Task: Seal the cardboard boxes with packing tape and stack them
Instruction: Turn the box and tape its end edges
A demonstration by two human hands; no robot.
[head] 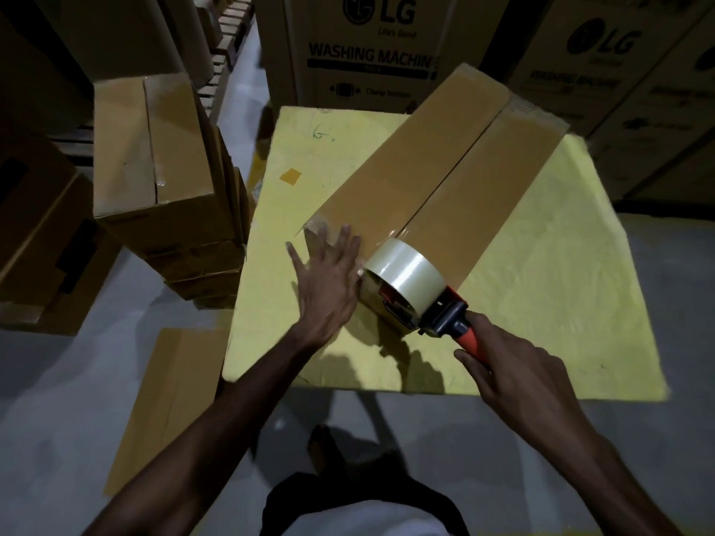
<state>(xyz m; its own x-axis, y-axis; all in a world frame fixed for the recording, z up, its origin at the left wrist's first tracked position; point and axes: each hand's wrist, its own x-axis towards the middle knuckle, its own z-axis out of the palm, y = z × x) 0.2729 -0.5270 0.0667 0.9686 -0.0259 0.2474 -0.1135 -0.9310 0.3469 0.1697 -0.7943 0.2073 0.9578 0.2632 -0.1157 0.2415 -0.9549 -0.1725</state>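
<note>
On the yellow sheet (pixel 541 284), a long box (pixel 425 156).
Right hand (pixel 514 373) grips the tape gun (pixel 410 288) at its near edge; left hand (pixel 329 280) lies flat beside.

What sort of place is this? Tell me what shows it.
Probably an appliance warehouse: LG washing machine cartons stand behind, plain boxes are stacked at left, and the right hand holds a tape dispenser against a long box.

Centre carton (pixel 348 44): "LG", "Life's Good", "WASHING MACHIN", last letter cut off; smaller print below too blurred to read. Right carton (pixel 603 44): "LG"; lines beneath blurred.
</note>
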